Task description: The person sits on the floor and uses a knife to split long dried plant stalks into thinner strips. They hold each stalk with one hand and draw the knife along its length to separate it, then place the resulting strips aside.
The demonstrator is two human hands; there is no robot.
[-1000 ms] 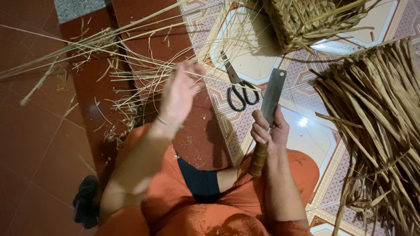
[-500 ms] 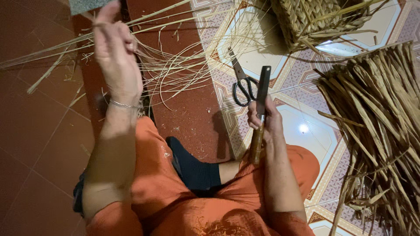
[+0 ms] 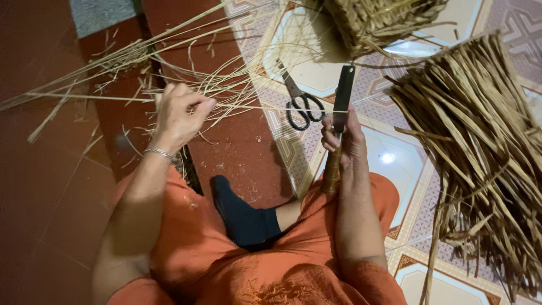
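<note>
A broad heap of flat, dried brown reed strips (image 3: 485, 164) fills the right side of the frame, lying on the patterned floor tiles (image 3: 395, 141). The dark red floor (image 3: 51, 186) takes up the left, and the person sits cross-legged at the bottom in loose orange trousers (image 3: 192, 237), one foot in a dark sock (image 3: 243, 220) at bottom centre. At the top edge, right of centre, sits part of a woven straw basket (image 3: 384, 17). A loose scatter of thin pale straw strands (image 3: 169, 73) spreads across the upper left.

The right hand (image 3: 341, 138), at centre, is closed around a long knife with a flat dark blade and a wooden handle (image 3: 339, 121), held upright with the blade pointing toward the top of the frame. The left hand (image 3: 178, 116), left of centre and with a thin metal bangle (image 3: 160, 152) at its wrist, pinches a single thin pale strand (image 3: 254, 106) that runs level across to the knife blade; whether it touches the edge is hard to tell.

That strand looks very light, dry and springy, likely to split or snap if bent sharply, so a fingertip pinch near its end, keeping it taut, seems the fitting hold. A pair of black-handled scissors (image 3: 299, 104) lies on the tiles just left of the blade.
</note>
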